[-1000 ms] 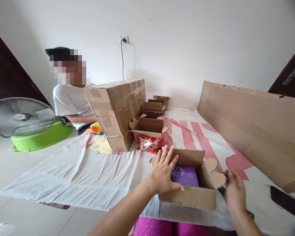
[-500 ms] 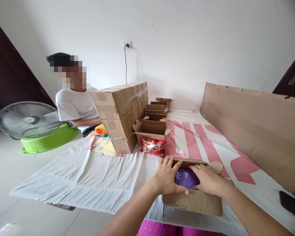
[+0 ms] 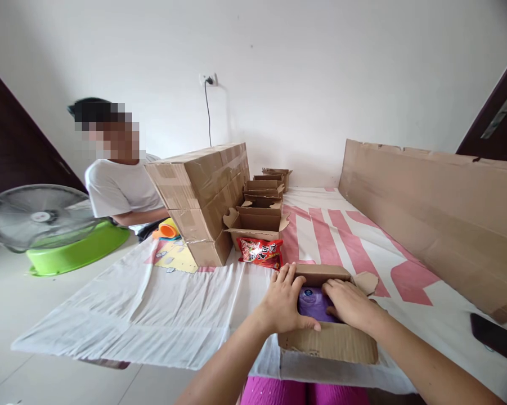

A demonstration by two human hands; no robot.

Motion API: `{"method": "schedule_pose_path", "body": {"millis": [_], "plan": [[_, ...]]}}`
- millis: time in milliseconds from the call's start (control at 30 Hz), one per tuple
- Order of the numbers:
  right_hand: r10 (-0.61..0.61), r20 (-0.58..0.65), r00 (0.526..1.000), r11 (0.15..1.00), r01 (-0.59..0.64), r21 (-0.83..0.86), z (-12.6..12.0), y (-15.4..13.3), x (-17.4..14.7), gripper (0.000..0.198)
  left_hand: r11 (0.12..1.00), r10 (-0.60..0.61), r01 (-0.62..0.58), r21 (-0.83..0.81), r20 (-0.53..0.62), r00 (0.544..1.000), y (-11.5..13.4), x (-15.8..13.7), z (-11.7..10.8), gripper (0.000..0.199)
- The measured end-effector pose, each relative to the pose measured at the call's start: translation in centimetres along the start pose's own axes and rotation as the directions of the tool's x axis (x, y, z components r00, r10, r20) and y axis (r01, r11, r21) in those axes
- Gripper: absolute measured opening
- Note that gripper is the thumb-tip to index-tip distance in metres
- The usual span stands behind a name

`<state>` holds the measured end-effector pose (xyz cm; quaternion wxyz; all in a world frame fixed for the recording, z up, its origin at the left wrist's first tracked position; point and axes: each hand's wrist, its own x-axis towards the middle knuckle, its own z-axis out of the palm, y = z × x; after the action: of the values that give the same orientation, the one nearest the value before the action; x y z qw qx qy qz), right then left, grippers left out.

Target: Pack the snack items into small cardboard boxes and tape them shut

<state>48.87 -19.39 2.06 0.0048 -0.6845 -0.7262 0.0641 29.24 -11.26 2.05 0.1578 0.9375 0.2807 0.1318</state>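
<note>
An open cardboard box (image 3: pixel 329 344) stands near the table's front edge. In it lies a shiny purple packet (image 3: pixel 314 306) with a small dark blue label. My left hand (image 3: pixel 283 298) clasps the box's left end, fingers over the back edge and thumb on the front edge. My right hand (image 3: pixel 352 304) reaches down into the box, its fingers bent against the right part of the packet; their tips are partly hidden. Behind the box a red printed food packet (image 3: pixel 260 253) leans against another open carton (image 3: pixel 255 222).
A row of open cartons (image 3: pixel 262 185) runs back beside a wall of stacked taped boxes (image 3: pixel 209 205). A long cardboard panel (image 3: pixel 430 219) stands at right, near a dark phone (image 3: pixel 496 337). At left are a person (image 3: pixel 120 188), a fan (image 3: pixel 40 216) and a green tub (image 3: pixel 78 247).
My right hand has pushed deeper into the box, its thumb now tucked in on the purple packet. The left hand stays on the box. The whole view has shifted slightly.
</note>
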Motion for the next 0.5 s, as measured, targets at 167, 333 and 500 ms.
{"method": "schedule_pose_path", "body": {"millis": [167, 333, 500], "plan": [[0.022, 0.033, 0.999, 1.0, -0.022, -0.015, -0.2, -0.3, -0.1, 0.017, 1.0, 0.007, -0.007, 0.017, 0.002, 1.0, 0.2, -0.3, -0.1, 0.098], [0.02, -0.004, 1.0, 1.0, -0.02, -0.015, -0.3, -0.4, -0.1, 0.027, 0.999, 0.001, -0.002, 0.033, 0.031, 1.0, 0.6, -0.4, -0.7, 0.101], [-0.073, -0.18, 0.981, 0.997, 0.07, -0.025, -0.8, -1.0, -1.5, 0.024, 0.999, 0.042, -0.042, 0.02, 0.004, 0.999, 0.5, -1.2, -0.6, 0.121]]}}
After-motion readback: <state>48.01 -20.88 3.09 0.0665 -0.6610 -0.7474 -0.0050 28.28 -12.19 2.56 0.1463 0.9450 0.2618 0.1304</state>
